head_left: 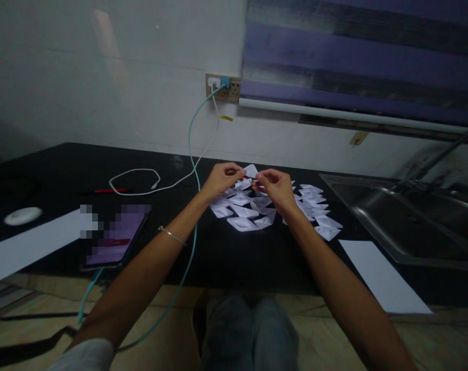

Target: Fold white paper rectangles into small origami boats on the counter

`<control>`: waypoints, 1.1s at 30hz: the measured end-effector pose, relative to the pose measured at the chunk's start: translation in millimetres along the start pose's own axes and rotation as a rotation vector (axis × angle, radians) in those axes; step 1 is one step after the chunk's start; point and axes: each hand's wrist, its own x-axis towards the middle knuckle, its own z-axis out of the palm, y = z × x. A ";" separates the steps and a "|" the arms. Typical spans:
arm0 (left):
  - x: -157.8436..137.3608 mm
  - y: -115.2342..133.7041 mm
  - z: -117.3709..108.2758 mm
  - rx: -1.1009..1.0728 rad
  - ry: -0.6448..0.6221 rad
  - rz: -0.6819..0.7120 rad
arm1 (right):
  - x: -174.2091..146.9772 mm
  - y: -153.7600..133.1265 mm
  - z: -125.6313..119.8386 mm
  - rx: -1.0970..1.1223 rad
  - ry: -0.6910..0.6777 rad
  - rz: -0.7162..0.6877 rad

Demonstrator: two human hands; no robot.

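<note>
Between my two hands, above the dark counter, is a small folded white paper (251,170). My left hand (225,176) pinches its left edge between thumb and fingers, and a thin bangle circles that forearm. On the opposite edge, my right hand (273,184) grips the same piece with closed fingertips. Just below and behind the hands lie several folded paper boats (242,223) in a loose cluster. A second group of paper boats (313,201) sits to the right of my right wrist. My hands cover part of the first cluster.
A phone (120,237), a white paper strip (36,242), a round white object (23,216) and a red pen (108,191) lie left. Cables run from the wall socket (234,90); the teal cable (190,257) crosses the counter. At right are a paper sheet (381,275) and a sink (367,219).
</note>
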 end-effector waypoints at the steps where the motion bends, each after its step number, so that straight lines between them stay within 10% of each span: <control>1: 0.9 -1.3 0.8 -0.004 0.004 -0.001 | 1.3 2.4 -1.0 -0.019 0.001 -0.020; 17: 1.5 -3.9 2.5 -0.036 0.138 0.162 | 2.7 4.1 0.7 -0.037 0.015 -0.164; 33: -3.4 1.0 2.1 -0.042 0.013 0.251 | -1.8 -4.8 1.6 -0.107 -0.091 -0.171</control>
